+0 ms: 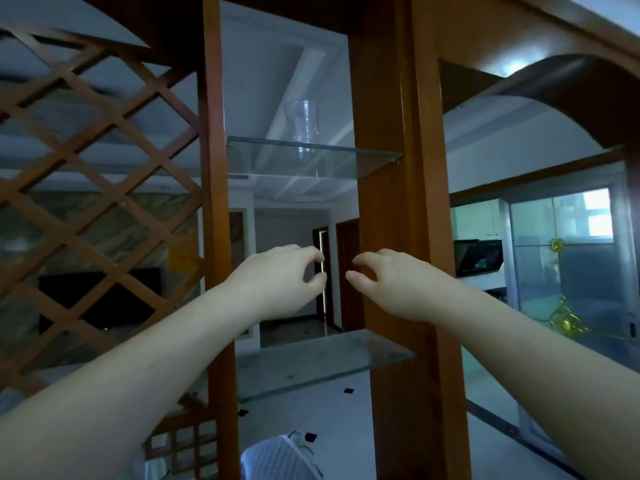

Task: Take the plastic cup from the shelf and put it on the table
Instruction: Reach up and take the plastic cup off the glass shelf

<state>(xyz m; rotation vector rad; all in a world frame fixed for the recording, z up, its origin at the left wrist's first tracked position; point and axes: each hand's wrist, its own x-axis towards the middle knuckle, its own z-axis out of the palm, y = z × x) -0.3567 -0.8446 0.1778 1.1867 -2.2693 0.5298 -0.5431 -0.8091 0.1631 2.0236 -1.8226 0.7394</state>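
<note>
A clear plastic cup (pixel 304 124) stands upright on the upper glass shelf (pixel 360 161) between two wooden posts. My left hand (pixel 280 278) and my right hand (pixel 391 282) are raised side by side well below that shelf, in the gap between the upper and lower glass shelves. Both hands hold nothing; the fingers are curled with thumb and fingertips apart. Neither hand touches the cup or a shelf. No table shows in this view.
A wooden lattice panel (pixel 93 188) fills the left. Thick wooden posts (pixel 398 209) flank the shelves. A lower glass shelf (pixel 311 365) lies under my forearms. A glass sliding door (pixel 568 271) is at the right. A white ribbed object (pixel 277 459) sits below.
</note>
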